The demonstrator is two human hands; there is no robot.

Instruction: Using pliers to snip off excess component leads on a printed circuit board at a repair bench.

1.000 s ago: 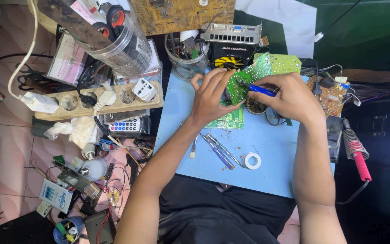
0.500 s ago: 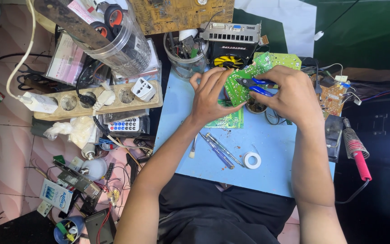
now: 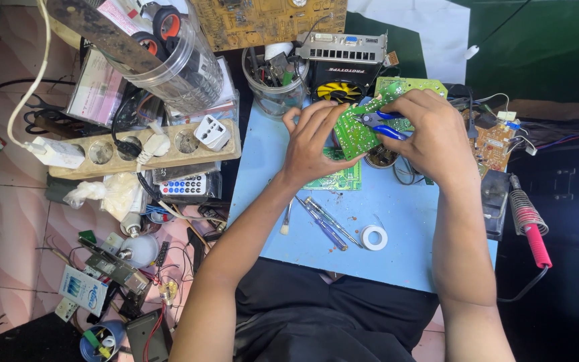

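The person's left hand (image 3: 313, 144) grasps a green circuit board (image 3: 356, 131) by its near edge, thumb and fingers pinched around it, and holds it tilted up over the far part of a blue mat (image 3: 403, 221) on the counter. The right hand (image 3: 433, 137) is clenched around blue-handled cutters (image 3: 382, 125), whose tip lies against the face of the board. Both hands meet above the mat, just in front of a black fan unit with yellow blades (image 3: 340, 90).

A second, flat green board (image 3: 336, 177) lies on the mat under the left hand. Nearer the body, a small brush (image 3: 287, 218), two thin screwdrivers (image 3: 326, 224) and a roll of white tape (image 3: 374, 237) rest on the mat, well apart from the hands. A soldering iron with a red handle (image 3: 531, 231) lies off the mat's right edge.

To the left, a beige power strip (image 3: 142, 151) carries plugs and a white adapter, with a small remote control (image 3: 185, 184) just beside it. A clear plastic jar (image 3: 182, 64) lies tilted beyond the strip, and a clear cup of tools (image 3: 273, 84) stands beside the fan unit.
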